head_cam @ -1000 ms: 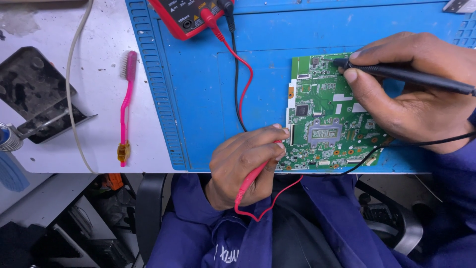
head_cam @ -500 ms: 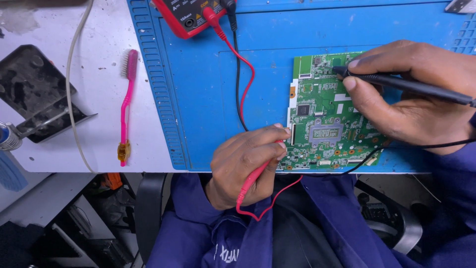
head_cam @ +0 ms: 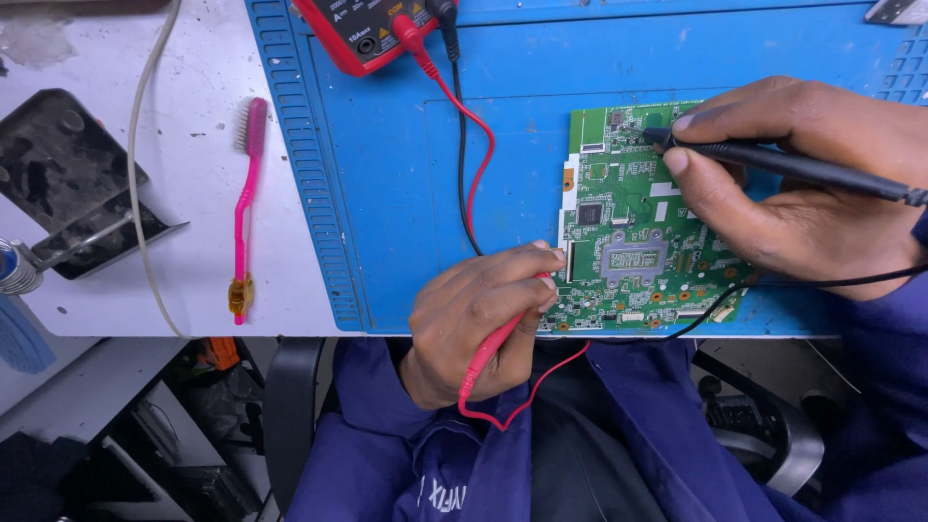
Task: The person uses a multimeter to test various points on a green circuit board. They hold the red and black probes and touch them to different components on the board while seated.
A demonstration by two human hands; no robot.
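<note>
The green circuit board (head_cam: 648, 217) lies on the blue mat (head_cam: 387, 174) at the table's near edge, the left hand (head_cam: 478, 319) clamped on the red probe (head_cam: 498, 343), unmoved, while the right hand (head_cam: 802, 184), gripping the black probe (head_cam: 773, 162), has shifted slightly across the board's far edge.

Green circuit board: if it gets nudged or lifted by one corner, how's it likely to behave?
The green circuit board looks thin and rigid, so it would probably lift flat, not droop. Lying loose on the blue mat, it may slide. Its exposed small parts look fragile; its near edge sits close to the table edge.
</note>
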